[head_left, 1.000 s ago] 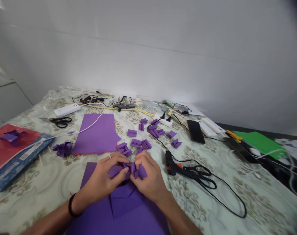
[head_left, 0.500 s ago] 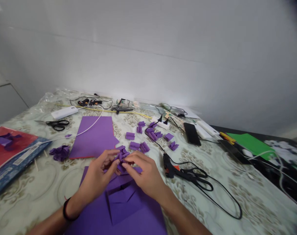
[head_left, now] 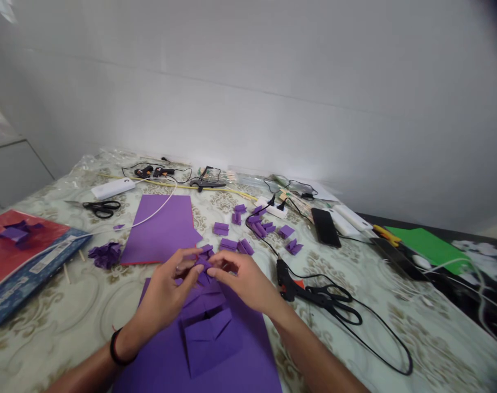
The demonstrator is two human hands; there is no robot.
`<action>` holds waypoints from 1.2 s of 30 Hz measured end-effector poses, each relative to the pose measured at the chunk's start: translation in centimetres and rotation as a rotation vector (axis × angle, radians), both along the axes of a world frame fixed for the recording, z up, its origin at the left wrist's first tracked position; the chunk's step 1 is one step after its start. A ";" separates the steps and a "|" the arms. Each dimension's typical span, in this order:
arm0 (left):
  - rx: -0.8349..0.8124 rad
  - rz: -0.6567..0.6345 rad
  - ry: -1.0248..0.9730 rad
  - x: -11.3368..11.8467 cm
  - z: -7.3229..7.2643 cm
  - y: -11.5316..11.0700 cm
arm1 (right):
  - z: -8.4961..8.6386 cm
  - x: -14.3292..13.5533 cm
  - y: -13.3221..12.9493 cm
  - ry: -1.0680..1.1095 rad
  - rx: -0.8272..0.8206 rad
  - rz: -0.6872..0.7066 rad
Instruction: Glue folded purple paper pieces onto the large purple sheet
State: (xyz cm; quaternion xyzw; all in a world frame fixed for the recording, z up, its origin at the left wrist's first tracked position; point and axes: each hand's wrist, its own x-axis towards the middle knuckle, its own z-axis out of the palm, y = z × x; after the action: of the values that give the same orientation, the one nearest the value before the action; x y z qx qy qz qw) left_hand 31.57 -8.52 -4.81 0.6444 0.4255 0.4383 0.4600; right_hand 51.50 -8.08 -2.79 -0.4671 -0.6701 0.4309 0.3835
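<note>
Between my two hands is a small folded purple paper piece (head_left: 204, 266), pinched at its edges. My left hand (head_left: 172, 284) grips it from the left, thumb and fingers closed on it. From the right, my right hand (head_left: 242, 278) pinches the same piece, its fingers covering part of it. Below them lies a large purple paper sheet (head_left: 248, 360) with a folded purple paper form (head_left: 211, 349) on top. Several small folded purple pieces (head_left: 227, 244) are scattered just beyond my hands.
A glue gun (head_left: 287, 281) and black-handled scissors (head_left: 334, 300) lie at right with a looping cord. Other scissors (head_left: 101, 208), crumpled purple paper (head_left: 105, 255) and a purple sheet (head_left: 160, 226) are at left. Farther back are a power strip (head_left: 273, 207) and a phone (head_left: 325, 226).
My fingers have shifted slightly on the small purple piece, and my right fingertips are now closer over it. The whole view has moved a little, so things sit slightly farther right.
</note>
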 end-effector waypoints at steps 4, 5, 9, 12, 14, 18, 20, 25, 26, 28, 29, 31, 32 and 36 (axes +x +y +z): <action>-0.047 0.012 -0.066 0.1 -0.3 0.3 | -0.4 0.5 2.0 -0.090 -0.006 0.013; -0.051 0.024 -0.080 0.1 -0.4 0.3 | -0.4 0.8 2.9 -0.148 0.001 0.001; -0.048 0.060 -0.031 -0.1 -0.3 0.6 | -0.2 2.8 7.8 -0.324 0.024 -0.047; -0.019 0.055 0.063 -0.2 -0.1 0.8 | -0.4 4.6 11.6 -0.495 0.031 -0.149; 0.008 0.043 0.123 -0.2 0.0 0.8 | -0.7 5.6 13.8 -0.618 0.018 -0.285; 0.079 0.014 0.173 -0.2 0.2 0.9 | -1.6 7.0 16.9 -0.809 -0.082 -0.523; 0.096 0.002 0.173 -0.1 0.2 1.0 | -2.0 7.2 17.7 -0.860 -0.135 -0.570; 0.101 -0.001 0.173 -0.2 0.2 1.1 | -2.2 6.7 17.8 -0.836 -0.138 -0.516; 0.107 0.004 0.172 -0.2 0.3 1.0 | -2.0 6.6 17.5 -0.805 -0.109 -0.493; 0.132 0.018 0.171 -0.3 0.4 1.1 | -1.5 6.4 16.2 -0.720 -0.032 -0.441; 0.149 0.021 0.179 -0.3 0.4 1.1 | -1.2 6.3 15.3 -0.667 0.009 -0.413; 0.189 0.010 0.222 -0.3 0.2 1.3 | -0.6 6.4 12.9 -0.552 0.087 -0.357; 0.207 -0.003 0.254 -0.3 -0.1 1.5 | -0.3 6.5 11.6 -0.496 0.118 -0.336; 0.182 -0.068 0.368 0.2 -2.1 2.2 | 0.1 7.2 5.8 -0.309 0.159 -0.248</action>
State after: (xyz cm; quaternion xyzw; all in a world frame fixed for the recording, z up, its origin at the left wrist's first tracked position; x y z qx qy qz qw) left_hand 31.77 -6.28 -6.88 0.7665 0.4391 0.3339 0.3289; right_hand 58.69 -2.25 -2.69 -0.5749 -0.6900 0.2496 0.3620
